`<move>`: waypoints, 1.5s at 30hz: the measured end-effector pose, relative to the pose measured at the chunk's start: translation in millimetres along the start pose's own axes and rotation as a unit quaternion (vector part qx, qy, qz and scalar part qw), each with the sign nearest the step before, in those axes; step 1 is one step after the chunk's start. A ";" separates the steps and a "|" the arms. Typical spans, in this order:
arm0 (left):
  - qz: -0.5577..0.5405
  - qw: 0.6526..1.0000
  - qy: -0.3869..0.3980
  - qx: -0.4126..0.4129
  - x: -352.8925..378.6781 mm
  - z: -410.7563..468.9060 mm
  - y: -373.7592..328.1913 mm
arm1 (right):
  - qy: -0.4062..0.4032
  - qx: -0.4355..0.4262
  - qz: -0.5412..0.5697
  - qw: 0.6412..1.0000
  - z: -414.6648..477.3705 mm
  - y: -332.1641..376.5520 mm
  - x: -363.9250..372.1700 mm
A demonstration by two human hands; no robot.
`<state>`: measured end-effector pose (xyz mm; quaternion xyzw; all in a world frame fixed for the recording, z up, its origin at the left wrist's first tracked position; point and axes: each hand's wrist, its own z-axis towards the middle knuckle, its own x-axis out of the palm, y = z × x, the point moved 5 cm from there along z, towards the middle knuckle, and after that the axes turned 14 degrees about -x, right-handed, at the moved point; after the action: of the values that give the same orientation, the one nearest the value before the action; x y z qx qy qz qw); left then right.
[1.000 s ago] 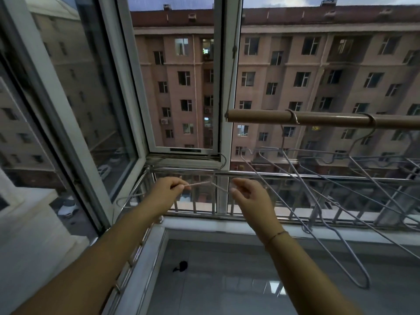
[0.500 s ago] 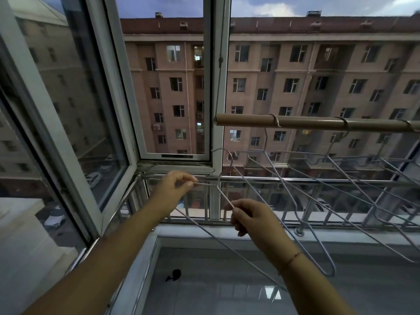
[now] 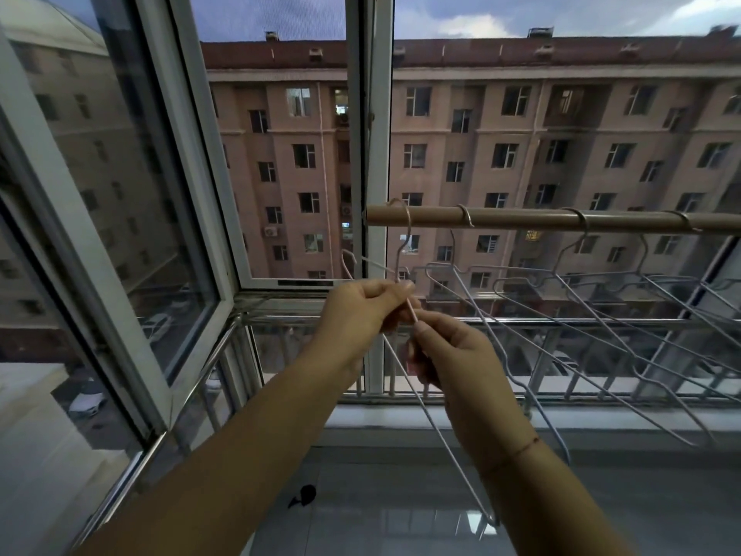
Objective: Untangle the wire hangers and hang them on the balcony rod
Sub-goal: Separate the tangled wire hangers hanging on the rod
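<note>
Both hands meet near the centre of the view, at six o'clock of the rod's left end. The left hand (image 3: 361,311) has its fingers curled round the thin wire of a pale wire hanger (image 3: 441,433), gripping it just under the neck; the right hand (image 3: 461,367), touching the left at its four o'clock, pinches the same wire between thumb and forefinger; a thin thread (image 3: 517,447) circles the right wrist. The hanger's hook rises toward twelve o'clock and curves over the brown balcony rod (image 3: 521,220) close to its left end; one arm slants down toward five o'clock, past the right forearm, to a bend low over the tiled floor (image 3: 401,527); another juts out at eleven o'clock of the left hand. Three more hangers (image 3: 578,218) have their hooks on the rod at three o'clock of the held one, spaced apart, their frames swung toward four o'clock and overlapping. A metal railing (image 3: 601,322) runs behind the hands; a window sash (image 3: 192,162) stands open at nine o'clock; an apartment block (image 3: 521,134) fills the twelve o'clock distance; a small dark object (image 3: 302,495) lies on the floor at seven o'clock.
</note>
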<state>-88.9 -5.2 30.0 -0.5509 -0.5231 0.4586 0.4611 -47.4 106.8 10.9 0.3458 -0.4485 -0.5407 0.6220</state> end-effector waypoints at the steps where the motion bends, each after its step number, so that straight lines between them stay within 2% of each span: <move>1: -0.004 1.000 -0.004 0.005 0.7 1.5 -5.2 | -0.002 -0.001 0.004 1.000 4.1 2.1 2.0; 7: -0.017 0.999 -0.036 -0.003 -4.1 14.3 -22.6 | 0.030 0.014 0.004 0.999 25.1 10.0 18.0; 18: 0.004 0.997 -0.059 -0.046 -19.3 25.7 5.6 | 0.055 0.052 -0.014 0.997 18.1 -15.6 31.4; 20: 0.010 0.997 -0.066 -0.049 -21.4 27.6 8.2 | 0.066 0.046 -0.041 0.996 16.4 -15.3 31.3; 22: 0.027 0.994 -0.092 -0.049 -23.6 27.5 9.5 | 0.096 0.010 -0.144 0.985 14.8 -12.3 27.4; 24: 0.052 0.988 -0.143 -0.022 -25.7 22.9 4.5 | 0.114 -0.042 -0.257 0.959 10.0 -3.0 18.1; 27: 0.076 0.968 -0.211 0.110 -20.5 4.5 -21.9 | 0.068 -0.139 -0.324 0.933 -0.7 35.1 -4.5; 29: 0.079 0.960 -0.202 0.180 -7.3 -6.6 -37.8 | 0.036 -0.173 -0.350 0.920 -4.3 54.5 -25.9; 30: 0.079 0.964 -0.174 0.187 2.1 -9.1 -41.6 | 0.025 -0.170 -0.366 0.915 -3.6 57.5 -38.1; 32: 0.066 0.981 -0.101 0.155 23.6 -9.8 -39.5 | 0.015 -0.129 -0.388 0.913 -0.1 50.4 -62.4; 34: 0.034 0.994 -0.048 0.089 42.3 -5.4 -28.8 | 0.022 -0.074 -0.374 0.924 -0.5 36.2 -78.2; 37: 0.008 0.999 -0.025 -0.040 63.9 8.3 -5.7 | 0.047 -0.025 -0.354 0.934 -5.1 15.3 -91.7; 40: -0.025 0.988 -0.005 -0.150 81.3 19.9 12.8 | 0.054 0.002 -0.319 0.946 -7.5 1.0 -98.7; 42: -0.073 0.981 0.018 -0.179 90.8 22.9 15.2 | 0.035 0.007 -0.279 0.960 -5.6 -2.6 -101.5; 45: -0.078 0.982 0.015 -0.169 97.2 29.3 8.4 | 0.014 0.002 -0.246 0.969 1.5 -2.2 -101.1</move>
<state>-113.5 92.5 14.9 -0.5851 -0.6274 0.3182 0.4035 -50.9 205.8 -9.1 0.4543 -0.3414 -0.6716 0.4753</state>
